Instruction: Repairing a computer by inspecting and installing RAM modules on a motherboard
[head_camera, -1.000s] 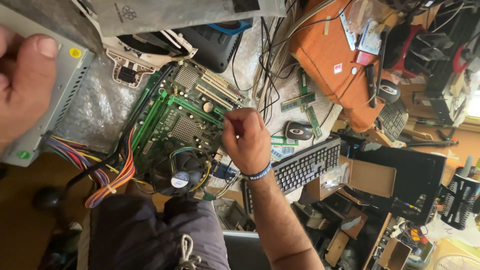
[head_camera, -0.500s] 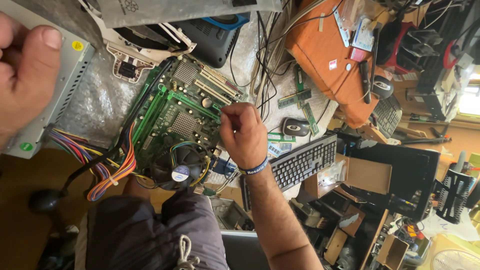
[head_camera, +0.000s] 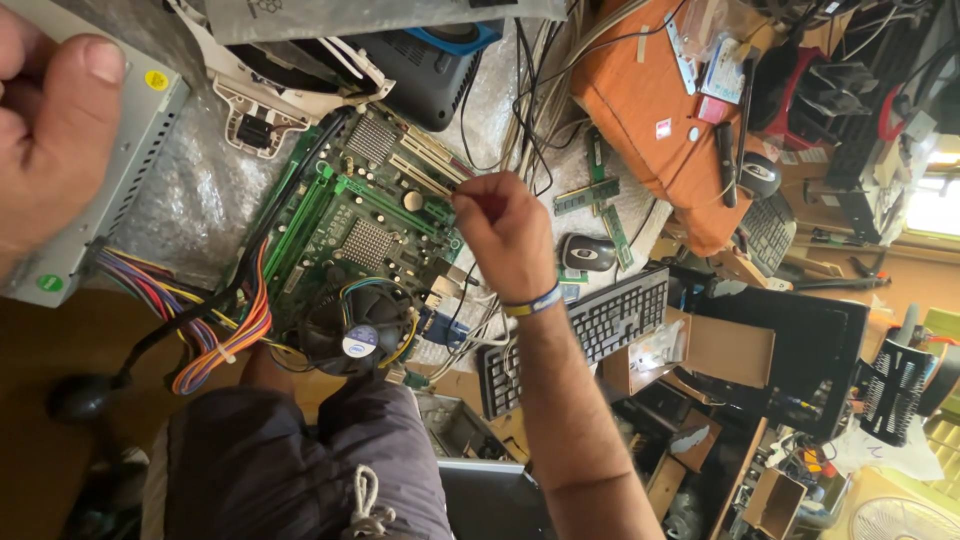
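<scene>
The right hand (head_camera: 508, 232), fingertips pinched together on something too small to make out, sits at the right edge of the green rectangular motherboard (head_camera: 365, 235), while the left hand (head_camera: 45, 140) grips the grey metal power-supply box (head_camera: 110, 175) well left of that board.

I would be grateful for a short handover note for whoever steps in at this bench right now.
Left hand: raised at the upper left, resting on the grey power supply; whether it grips it cannot be told.
Right hand: fingers pinched at the edge of the green motherboard near its slots; what they pinch is too small to tell.
The board lies on bubble wrap, its fan cooler mounted, coloured power cables trailing beside it.
Loose memory sticks lie to the right, by the mouse and keyboard.
</scene>
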